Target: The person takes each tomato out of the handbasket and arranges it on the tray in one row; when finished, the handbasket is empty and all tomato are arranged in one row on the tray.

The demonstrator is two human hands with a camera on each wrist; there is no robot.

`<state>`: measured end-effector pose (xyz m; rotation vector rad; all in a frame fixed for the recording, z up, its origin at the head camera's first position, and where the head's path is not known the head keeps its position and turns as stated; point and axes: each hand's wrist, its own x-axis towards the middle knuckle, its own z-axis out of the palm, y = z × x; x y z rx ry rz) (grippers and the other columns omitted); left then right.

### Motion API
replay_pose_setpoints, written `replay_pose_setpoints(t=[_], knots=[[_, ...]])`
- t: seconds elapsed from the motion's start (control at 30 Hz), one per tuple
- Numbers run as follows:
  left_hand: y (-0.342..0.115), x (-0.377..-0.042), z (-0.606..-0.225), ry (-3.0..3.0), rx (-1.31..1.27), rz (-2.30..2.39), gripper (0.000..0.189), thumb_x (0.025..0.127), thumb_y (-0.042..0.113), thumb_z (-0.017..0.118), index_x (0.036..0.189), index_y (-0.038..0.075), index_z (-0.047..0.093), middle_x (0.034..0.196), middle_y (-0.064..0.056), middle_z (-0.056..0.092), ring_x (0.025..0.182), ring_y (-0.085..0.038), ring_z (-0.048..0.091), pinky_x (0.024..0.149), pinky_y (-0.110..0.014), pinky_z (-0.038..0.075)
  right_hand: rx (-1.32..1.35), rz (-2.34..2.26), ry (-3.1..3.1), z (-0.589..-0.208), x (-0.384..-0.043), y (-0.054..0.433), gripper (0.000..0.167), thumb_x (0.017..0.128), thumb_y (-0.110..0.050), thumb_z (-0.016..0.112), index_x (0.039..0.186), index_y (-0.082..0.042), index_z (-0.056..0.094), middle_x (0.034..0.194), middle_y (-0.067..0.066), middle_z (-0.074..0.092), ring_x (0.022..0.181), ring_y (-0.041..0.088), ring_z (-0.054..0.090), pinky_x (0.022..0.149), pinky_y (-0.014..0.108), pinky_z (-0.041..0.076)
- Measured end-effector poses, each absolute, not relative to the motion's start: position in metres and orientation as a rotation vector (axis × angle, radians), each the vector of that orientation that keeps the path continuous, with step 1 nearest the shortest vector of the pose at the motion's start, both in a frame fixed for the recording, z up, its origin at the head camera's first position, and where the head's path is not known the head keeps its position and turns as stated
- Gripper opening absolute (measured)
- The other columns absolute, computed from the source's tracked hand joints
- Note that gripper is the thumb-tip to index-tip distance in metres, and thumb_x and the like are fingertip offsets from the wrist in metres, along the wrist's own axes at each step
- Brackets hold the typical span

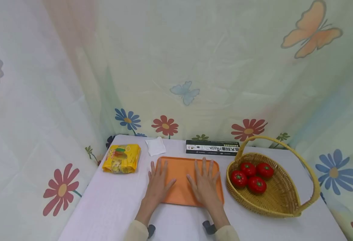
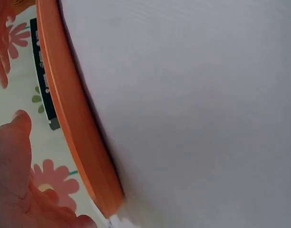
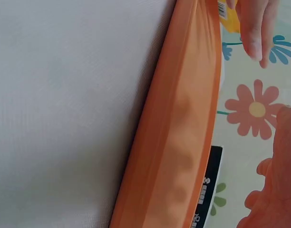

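Note:
An orange rectangular tray (image 1: 180, 182) lies on the white table. Over its left side is my left hand (image 1: 157, 186), fingers straight and spread, holding nothing. My right hand (image 1: 207, 187) is over the tray's right side, its fingers likewise spread and nothing in its grasp. The wrist views show both hands above the tray's rim (image 2: 72, 114), with a gap between. In the right wrist view the tray's inner surface (image 3: 190, 109) carries soft finger shadows.
At right stands a wicker basket (image 1: 280, 197) with a tall handle, holding several red tomatoes (image 1: 257, 184). Behind the tray are a dark pasta box (image 1: 212, 148) and a small white packet (image 1: 155, 146). A yellow snack bag (image 1: 122, 158) sits back left. Printed curtains (image 1: 176, 50) surround the table.

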<state>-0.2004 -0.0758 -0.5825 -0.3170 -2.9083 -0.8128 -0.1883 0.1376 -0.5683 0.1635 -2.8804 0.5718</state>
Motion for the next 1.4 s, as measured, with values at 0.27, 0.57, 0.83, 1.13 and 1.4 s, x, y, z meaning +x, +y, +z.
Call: replay_pose_setpoints(t=[0.27, 0.57, 0.83, 1.13, 1.4], knots=[[-0.095, -0.198, -0.596, -2.954, -0.276, -1.028, 0.094, 0.105, 0.05, 0.068, 0.174, 0.01, 0.019, 0.181, -0.019, 0.007, 0.165, -0.048, 0.003, 0.13, -0.069, 0.021, 0.147, 0.599, -2.873, -0.575, -0.185, 0.141, 0.076, 0.109, -0.049, 0.059, 0.168, -0.008, 0.036, 0.177, 0.028, 0.015, 0.161, 0.06, 0.001, 0.116, 0.091, 0.01], [-0.118, -0.193, -0.592, -3.093, -0.325, -1.253, 0.115, 0.097, 0.065, 0.07, 0.175, 0.015, 0.003, 0.182, -0.008, -0.001, 0.167, -0.04, 0.008, 0.133, -0.062, 0.017, 0.133, 0.62, -2.875, -0.572, -0.185, 0.143, 0.085, 0.109, -0.052, 0.058, 0.168, 0.001, 0.029, 0.175, 0.034, 0.01, 0.16, 0.061, 0.002, 0.118, 0.089, 0.01], [-0.139, -0.191, -0.589, -3.144, -0.427, -1.32, 0.148, 0.069, 0.065, 0.096, 0.175, 0.016, 0.004, 0.183, -0.004, 0.0, 0.167, -0.037, 0.012, 0.134, -0.059, 0.02, 0.035, 0.868, -2.927, -0.55, -0.18, 0.15, 0.095, 0.111, -0.053, 0.054, 0.165, 0.015, 0.015, 0.175, 0.036, 0.007, 0.163, 0.054, 0.005, 0.131, 0.069, 0.015], [-0.148, -0.195, -0.592, -3.097, -0.408, -1.406, 0.15, 0.065, 0.057, 0.102, 0.175, 0.017, 0.007, 0.182, -0.003, 0.007, 0.166, -0.038, 0.017, 0.133, -0.06, 0.022, 0.042, 1.058, -2.822, -0.498, -0.166, 0.185, 0.075, 0.107, -0.038, 0.068, 0.159, 0.009, 0.042, 0.162, 0.033, 0.046, 0.149, 0.052, 0.045, 0.12, 0.066, 0.042], [-0.151, -0.191, -0.597, -3.023, -0.427, -1.569, 0.146, 0.068, 0.051, 0.102, 0.175, 0.016, 0.01, 0.182, -0.004, 0.011, 0.167, -0.032, 0.015, 0.133, -0.058, 0.02, 0.174, 1.216, -2.746, -0.473, -0.157, 0.242, 0.061, 0.096, -0.03, 0.084, 0.147, -0.001, 0.064, 0.143, 0.023, 0.068, 0.127, 0.045, 0.069, 0.101, 0.053, 0.06]])
